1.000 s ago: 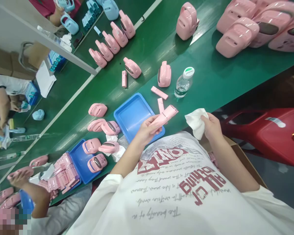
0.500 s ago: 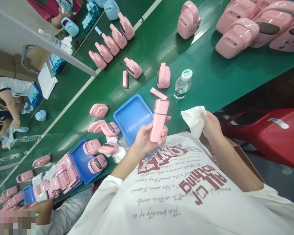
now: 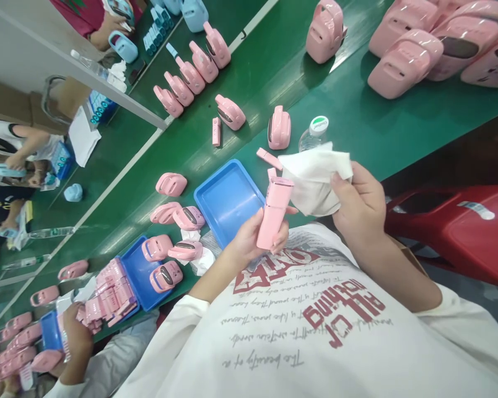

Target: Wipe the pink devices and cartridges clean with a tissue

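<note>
My left hand (image 3: pixel 249 237) is closed round a pink bar-shaped plastic piece (image 3: pixel 275 213), held tilted in front of my shirt. A thin seam crosses the piece near its upper end. Between thumb and fingers my right hand (image 3: pixel 362 202) grips a white cloth (image 3: pixel 315 185), spread just right of the piece's top; whether they touch I cannot tell. Behind the cloth, a water bottle (image 3: pixel 318 126) with a green and white cap is partly hidden. A slim pink stick (image 3: pixel 269 158) lies on the green table beyond my left hand, beside a blue tray (image 3: pixel 230 196).
Pink handled housings stand on the table (image 3: pixel 348 132), with a cluster (image 3: pixel 402 63) at the far right. To the left, another blue tray (image 3: pixel 139 265) adjoins stacked pink pieces (image 3: pixel 110 293). Co-workers' hands are busy at left. A red stool (image 3: pixel 452 226) stands at right.
My right hand has brought the white cloth leftward and up beside the pink piece, covering part of the bottle. My left hand has shifted slightly right and lower, still holding the piece.
</note>
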Tool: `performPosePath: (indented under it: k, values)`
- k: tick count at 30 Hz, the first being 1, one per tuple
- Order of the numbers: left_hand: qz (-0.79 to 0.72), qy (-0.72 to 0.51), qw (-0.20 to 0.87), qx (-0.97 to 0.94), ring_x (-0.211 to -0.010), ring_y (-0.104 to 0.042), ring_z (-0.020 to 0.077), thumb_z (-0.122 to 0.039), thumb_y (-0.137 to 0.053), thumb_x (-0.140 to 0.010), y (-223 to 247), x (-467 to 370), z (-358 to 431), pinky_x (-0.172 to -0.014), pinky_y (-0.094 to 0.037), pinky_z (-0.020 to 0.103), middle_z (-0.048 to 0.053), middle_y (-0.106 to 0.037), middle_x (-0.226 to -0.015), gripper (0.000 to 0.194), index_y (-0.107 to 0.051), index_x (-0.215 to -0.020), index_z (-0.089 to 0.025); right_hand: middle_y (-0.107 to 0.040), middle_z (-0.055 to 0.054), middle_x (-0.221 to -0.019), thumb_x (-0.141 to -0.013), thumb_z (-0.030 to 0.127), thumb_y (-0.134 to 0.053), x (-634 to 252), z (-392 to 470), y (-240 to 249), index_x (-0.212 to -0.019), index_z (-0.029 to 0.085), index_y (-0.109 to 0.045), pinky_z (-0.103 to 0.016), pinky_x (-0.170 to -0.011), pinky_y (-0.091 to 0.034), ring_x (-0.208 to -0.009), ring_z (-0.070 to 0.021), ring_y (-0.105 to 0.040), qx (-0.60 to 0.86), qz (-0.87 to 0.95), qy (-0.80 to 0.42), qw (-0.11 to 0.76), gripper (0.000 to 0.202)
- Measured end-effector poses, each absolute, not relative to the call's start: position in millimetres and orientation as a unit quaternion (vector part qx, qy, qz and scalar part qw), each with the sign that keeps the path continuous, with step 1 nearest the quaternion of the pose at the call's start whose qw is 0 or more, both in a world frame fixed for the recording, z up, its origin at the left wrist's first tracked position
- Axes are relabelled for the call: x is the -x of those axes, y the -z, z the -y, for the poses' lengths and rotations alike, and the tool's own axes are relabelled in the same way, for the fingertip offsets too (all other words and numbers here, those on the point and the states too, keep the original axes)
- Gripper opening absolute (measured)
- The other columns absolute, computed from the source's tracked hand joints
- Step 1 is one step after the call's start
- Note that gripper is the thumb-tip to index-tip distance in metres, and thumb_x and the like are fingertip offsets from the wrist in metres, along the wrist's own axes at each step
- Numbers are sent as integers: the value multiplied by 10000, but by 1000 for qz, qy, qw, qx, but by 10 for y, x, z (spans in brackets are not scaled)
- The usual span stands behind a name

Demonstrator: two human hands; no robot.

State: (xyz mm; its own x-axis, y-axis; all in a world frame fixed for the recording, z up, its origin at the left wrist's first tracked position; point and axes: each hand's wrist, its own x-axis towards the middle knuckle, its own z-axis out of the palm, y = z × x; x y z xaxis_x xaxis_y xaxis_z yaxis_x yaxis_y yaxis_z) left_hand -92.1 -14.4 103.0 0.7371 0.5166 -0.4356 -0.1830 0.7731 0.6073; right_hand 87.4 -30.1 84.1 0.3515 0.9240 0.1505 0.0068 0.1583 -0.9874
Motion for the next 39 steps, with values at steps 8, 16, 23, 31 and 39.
performPosePath:
  k: [8,16,23,31,39]
  values:
    - [-290,-209,870,-341,-390,-436,89,-633,-525,-798,-1035,954,207,-409,-353,220,-24,-507,-516,494,-565,-890,-149,-625,-19,-932,-823,291,-646,-814,256,-1256,-901,307,-702,-337,-765,-535,-858,-173,-616,485,597,-274,577,97]
    - [-319,-210,847,-371,-410,-452,81,-585,-543,-818,-1130,955,239,-418,-354,209,-33,-525,-571,573,-527,-1161,-126,-597,-8,-780,-863,256,-578,-761,217,-1149,-743,246,-607,-308,-682,-491,-742,-151,-583,498,573,-217,614,124]
    - [-302,-219,856,-359,-403,-446,84,-634,-525,-800,-1108,1001,240,-425,-364,223,-27,-515,-558,629,-556,-1154,-115,-546,-1,-724,-912,411,-482,-995,184,-864,-685,202,-529,-280,-639,-411,-672,-126,-511,564,489,-263,612,312]
    - [-371,-249,822,-354,-557,-542,130,-840,-325,-728,-1153,880,206,-573,-458,293,12,-558,-710,789,-503,-1092,-162,-710,-39,-906,-701,379,-715,-1238,140,-445,-902,208,-714,-418,-832,-513,-857,-240,-650,696,403,-385,452,264]
    - [-397,-248,801,-372,-738,-604,194,-905,-49,-639,-1098,794,151,-627,-476,312,72,-618,-821,1043,-466,-1240,-162,-649,-12,-1202,-902,327,-503,-657,230,-818,-1171,296,-654,-411,-1037,-443,-1163,-217,-581,476,570,-240,626,310]
